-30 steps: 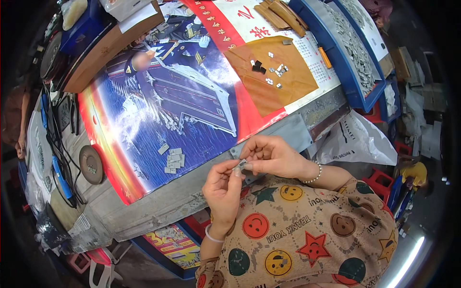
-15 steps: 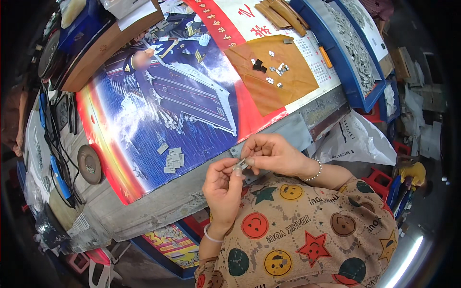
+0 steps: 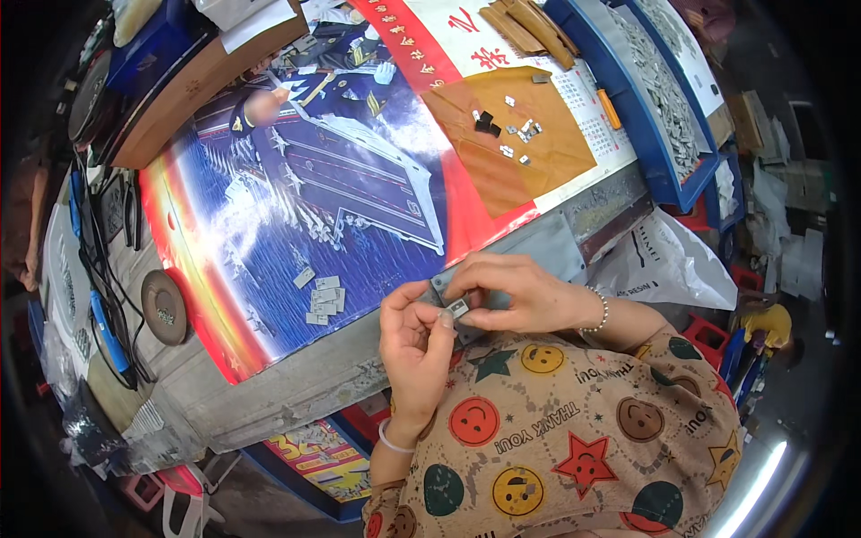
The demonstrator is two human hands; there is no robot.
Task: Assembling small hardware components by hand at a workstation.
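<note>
Over the near edge of the bench, a small grey rectangular metal plate (image 3: 457,309) with a dark slot in its face is held between my two hands. My left hand (image 3: 415,348) pinches its left end between thumb and fingers. From the right, my right hand (image 3: 520,291) has its thumb and curled index finger at the plate's other edges; the exact contact is partly hidden. Farther left, several similar grey plates (image 3: 325,300) lie in a loose group on the glossy poster (image 3: 359,260).
An amber sheet (image 3: 475,166) bears small white and black pieces. Blue trays (image 3: 668,184) of metal parts stand at the right, an orange-handled tool (image 3: 609,109) beside them. At left are a round brown dish (image 3: 167,308), a blue-handled tool (image 3: 109,334) and cables. A white plastic bag (image 3: 668,264) hangs right.
The plate has turned, so its slotted flat face now shows. My right hand's fingers have shifted around it and its knuckles are more raised. My left hand has barely moved.
</note>
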